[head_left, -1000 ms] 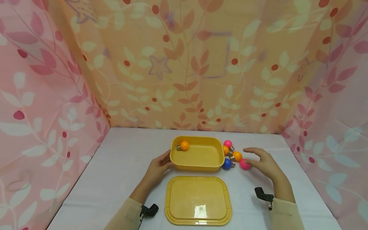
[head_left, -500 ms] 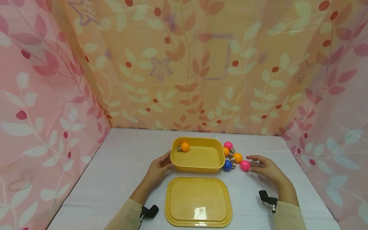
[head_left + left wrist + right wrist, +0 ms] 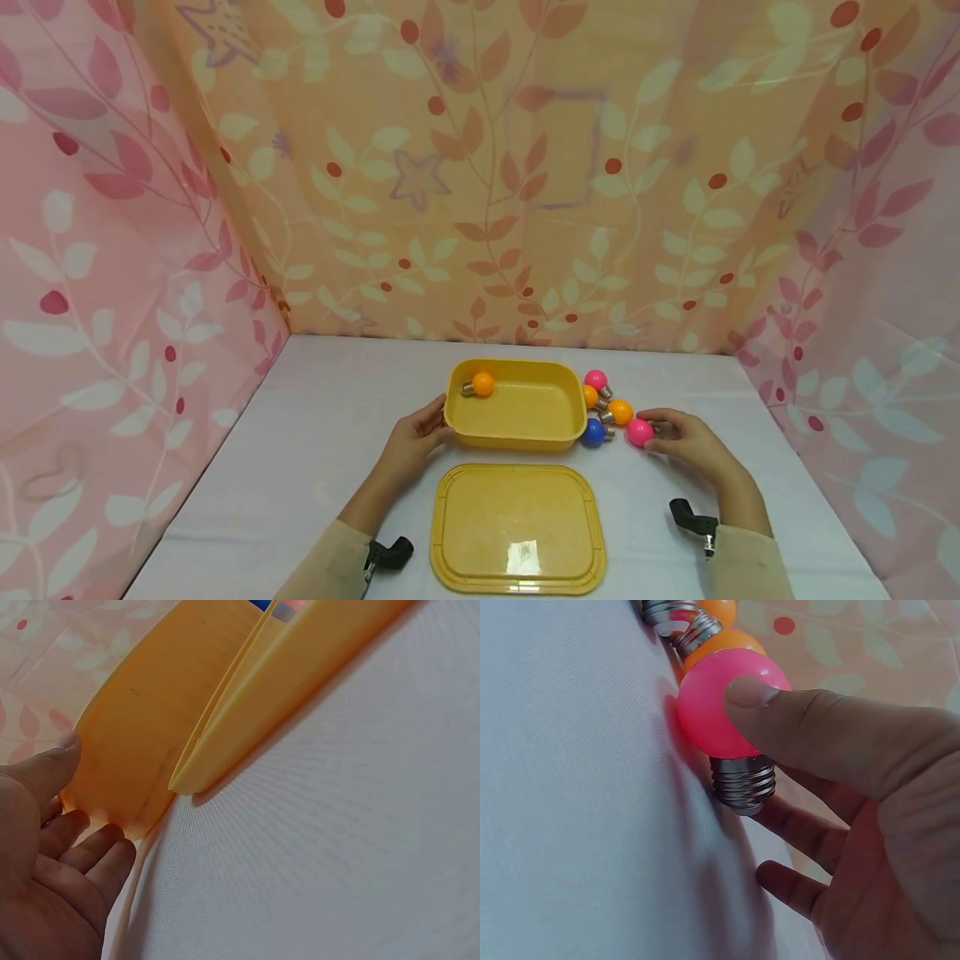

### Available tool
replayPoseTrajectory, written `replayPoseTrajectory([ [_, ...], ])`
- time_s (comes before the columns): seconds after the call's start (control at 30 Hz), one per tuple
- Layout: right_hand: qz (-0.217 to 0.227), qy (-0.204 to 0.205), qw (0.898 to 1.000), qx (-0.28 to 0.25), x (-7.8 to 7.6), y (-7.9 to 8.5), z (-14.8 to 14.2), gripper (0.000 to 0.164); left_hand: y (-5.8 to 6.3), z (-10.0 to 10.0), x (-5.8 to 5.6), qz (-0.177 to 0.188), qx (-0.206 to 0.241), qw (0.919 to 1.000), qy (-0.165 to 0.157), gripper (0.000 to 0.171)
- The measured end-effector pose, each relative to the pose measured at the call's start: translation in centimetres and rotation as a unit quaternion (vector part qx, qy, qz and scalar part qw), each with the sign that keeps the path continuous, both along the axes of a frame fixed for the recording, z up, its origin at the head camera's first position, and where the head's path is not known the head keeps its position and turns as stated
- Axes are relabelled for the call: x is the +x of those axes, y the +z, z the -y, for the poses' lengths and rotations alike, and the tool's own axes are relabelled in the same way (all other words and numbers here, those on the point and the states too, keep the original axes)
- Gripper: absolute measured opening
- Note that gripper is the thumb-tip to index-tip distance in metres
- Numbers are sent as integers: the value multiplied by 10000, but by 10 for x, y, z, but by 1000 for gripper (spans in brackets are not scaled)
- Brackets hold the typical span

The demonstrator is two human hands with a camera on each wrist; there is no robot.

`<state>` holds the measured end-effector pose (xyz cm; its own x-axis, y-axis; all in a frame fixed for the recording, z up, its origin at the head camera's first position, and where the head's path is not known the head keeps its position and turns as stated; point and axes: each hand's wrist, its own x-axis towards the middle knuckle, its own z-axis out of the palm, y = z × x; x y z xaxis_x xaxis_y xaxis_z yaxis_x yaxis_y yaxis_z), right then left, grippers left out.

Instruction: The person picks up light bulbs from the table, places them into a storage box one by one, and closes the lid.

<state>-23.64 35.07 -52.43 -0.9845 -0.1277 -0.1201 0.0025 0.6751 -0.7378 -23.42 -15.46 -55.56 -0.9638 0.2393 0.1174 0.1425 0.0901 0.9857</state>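
Observation:
My left hand (image 3: 411, 435) holds the left end of a yellow plastic box (image 3: 517, 437), its thumb and fingers against the outer wall in the left wrist view. One orange light bulb (image 3: 483, 383) lies inside the box, near its back left corner. To the right of the box, my right hand (image 3: 693, 443) pinches a pink light bulb (image 3: 705, 705) that is at the table surface. Its thumb lies across the pink globe and the other fingers are partly hidden behind. The bulb's metal screw base points towards the palm.
Beside the box's right end lie a second pink bulb (image 3: 596, 380), two orange bulbs (image 3: 620, 411) and a blue bulb (image 3: 593, 431). The yellow lid (image 3: 517, 521) lies flat in front of the box. Patterned cloth (image 3: 480, 250) encloses the white table (image 3: 337, 375) at back and sides.
My right hand drew back slightly to the right, then came in again and closed its fingers on the nearest pink bulb. The left hand and the box have stayed in place.

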Motion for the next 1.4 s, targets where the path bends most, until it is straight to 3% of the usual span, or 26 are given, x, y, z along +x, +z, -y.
replayPoseTrajectory([
  [0.2, -59, -128, 9997, 209, 1, 2, -3, 60, 1, -2, 1, 24, -13, 10000, 8, 69],
  [0.43, 265, -362, 9987, 258, 4, 13, -4, 70, -1, -3, 1, -8, -35, 10000, 61, 68],
  [0.6, 243, -415, 9985, 267, 5, 19, -4, 71, -2, -3, 0, 11, 1, 10000, 85, 68],
  [1.13, -300, -584, 9976, 240, 10, 38, 0, 79, -2, -3, 0, 9, -57, 9999, 139, 67],
  [1.4, -1217, -794, 9894, -2, 10, 47, 12, 67, 1, -1, 0, -29, -208, 9996, 172, 67],
])
